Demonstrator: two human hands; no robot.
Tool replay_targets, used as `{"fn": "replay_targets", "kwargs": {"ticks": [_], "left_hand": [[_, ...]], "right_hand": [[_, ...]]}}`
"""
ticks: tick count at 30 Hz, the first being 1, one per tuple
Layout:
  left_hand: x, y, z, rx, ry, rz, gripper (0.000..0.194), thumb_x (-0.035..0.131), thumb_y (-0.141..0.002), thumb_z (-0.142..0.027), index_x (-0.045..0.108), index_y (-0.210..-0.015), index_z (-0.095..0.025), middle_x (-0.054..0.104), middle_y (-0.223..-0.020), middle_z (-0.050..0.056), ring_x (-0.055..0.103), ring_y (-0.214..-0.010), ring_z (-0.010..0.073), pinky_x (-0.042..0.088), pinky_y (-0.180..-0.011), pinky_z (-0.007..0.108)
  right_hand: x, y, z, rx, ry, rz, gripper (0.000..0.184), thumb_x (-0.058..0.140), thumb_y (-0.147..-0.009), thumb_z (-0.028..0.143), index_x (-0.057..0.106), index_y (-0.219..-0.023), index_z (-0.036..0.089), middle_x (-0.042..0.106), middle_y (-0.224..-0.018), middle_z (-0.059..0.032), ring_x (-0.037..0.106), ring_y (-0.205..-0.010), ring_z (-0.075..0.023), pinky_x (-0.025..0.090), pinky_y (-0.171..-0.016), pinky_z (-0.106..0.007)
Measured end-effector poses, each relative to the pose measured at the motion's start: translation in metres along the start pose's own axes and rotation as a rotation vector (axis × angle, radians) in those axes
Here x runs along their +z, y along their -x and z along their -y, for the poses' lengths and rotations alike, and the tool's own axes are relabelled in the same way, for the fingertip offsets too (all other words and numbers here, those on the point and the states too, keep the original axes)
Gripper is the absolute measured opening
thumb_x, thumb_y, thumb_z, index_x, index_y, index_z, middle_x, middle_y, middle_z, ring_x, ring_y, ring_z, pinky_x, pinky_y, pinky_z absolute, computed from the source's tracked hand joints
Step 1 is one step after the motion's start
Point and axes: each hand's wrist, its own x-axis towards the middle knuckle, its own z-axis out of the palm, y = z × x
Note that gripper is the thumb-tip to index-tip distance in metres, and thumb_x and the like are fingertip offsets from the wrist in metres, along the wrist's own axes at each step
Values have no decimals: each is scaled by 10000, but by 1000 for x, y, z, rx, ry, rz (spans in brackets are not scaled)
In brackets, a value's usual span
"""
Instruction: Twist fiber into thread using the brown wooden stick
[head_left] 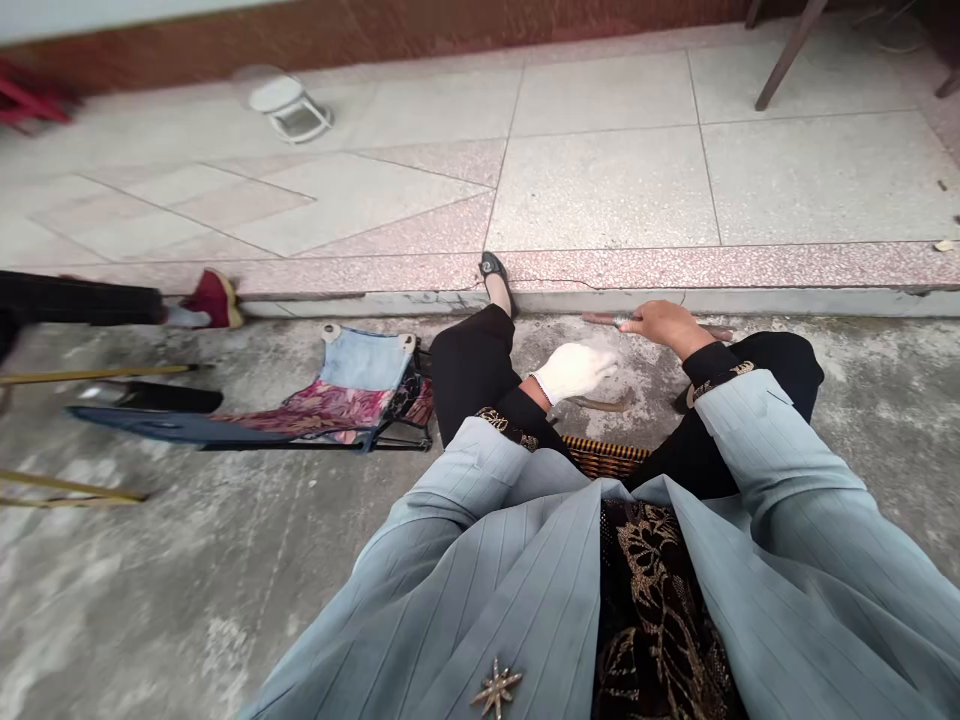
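Note:
My right hand (664, 325) is closed round a thin brown stick (598, 318) with a band of grey wire near its left end. The stick's other end shows past the wrist. My left hand (574, 372), in a white knitted glove, is a little nearer to me and to the left, its fingers curled and slightly blurred. Whatever those fingers hold, if anything, I cannot make out. Just below the glove, a curved brown piece (606, 404) is low over the concrete; whether the hand touches it is unclear. Between my legs shows a woven black-and-orange edge (604, 455).
A low folding chair (367, 360) with blue and flowered cloth stands to my left. Beyond it are another person's red shoe (215, 298) and yellow poles (97, 375). A raised step (750, 300) runs across in front; a white stool (289, 105) stands on the tiles.

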Motion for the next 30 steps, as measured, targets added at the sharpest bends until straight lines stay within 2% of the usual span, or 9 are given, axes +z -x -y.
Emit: {"fn": "replay_targets", "kwargs": {"ticks": [4,7,9,12,15,19,23,26,30], "left_hand": [[-27,0,16,22,-187,3,363,373,-989,-415,675,-1031,-217,701,-790,74,654,-695,208,329,-575,277],[-48,-1,25,35,-237,-23,312,402,-974,-364,671,-1013,-211,710,-806,71,653,-696,191,323,-570,261],[-55,-4,25,71,-222,-42,282,427,-959,-341,673,-1004,-212,711,-804,64,651,-697,184,338,-577,256],[-52,-14,23,144,-143,-77,279,446,-946,-342,685,-970,-200,701,-778,65,652,-706,192,388,-607,269],[-41,-28,26,86,57,-111,316,468,-936,-384,690,-989,-166,701,-803,73,661,-748,198,453,-674,283],[-31,-49,41,8,247,-161,420,320,-996,-401,661,-1024,-159,706,-903,80,660,-824,200,471,-715,287],[-31,-71,55,22,438,-91,455,311,-992,-471,645,-965,-163,685,-855,62,617,-745,183,445,-683,280],[-31,-84,61,56,469,-40,420,336,-983,-455,648,-988,-173,690,-892,65,604,-755,179,420,-705,274],[-38,-88,66,150,374,39,374,364,-974,-460,644,-1014,-215,692,-883,48,595,-724,181,369,-657,269]], "right_hand": [[3,6,-8,-95,22,260,495,595,-822,646,700,-850,163,645,-775,-109,538,-638,-188,358,-595,-310],[8,16,-17,-277,-255,620,555,625,-757,707,681,-852,163,520,-582,5,404,-491,-104,328,-529,-268],[11,24,-17,-423,-403,780,563,644,-744,700,660,-887,156,464,-527,52,368,-472,-83,298,-507,-240],[7,36,-13,-574,-596,854,545,656,-767,656,641,-917,132,440,-513,73,337,-454,-65,256,-483,-226],[-5,42,-9,-586,-835,596,500,662,-782,620,618,-895,134,454,-532,69,333,-454,-64,243,-476,-227],[-21,35,-7,-374,-1099,174,507,627,-765,665,582,-844,166,429,-540,66,300,-441,-69,202,-450,-231],[-41,13,-9,-229,-1202,4,547,671,-694,703,556,-821,184,425,-552,59,318,-445,-74,220,-441,-226],[-60,-9,-18,-147,-1238,-209,563,664,-701,722,546,-845,192,451,-586,48,339,-454,-75,261,-440,-225],[-71,-38,-29,-19,-1010,-356,531,588,-790,709,574,-854,183,471,-606,24,362,-467,-85,285,-452,-239]]}}
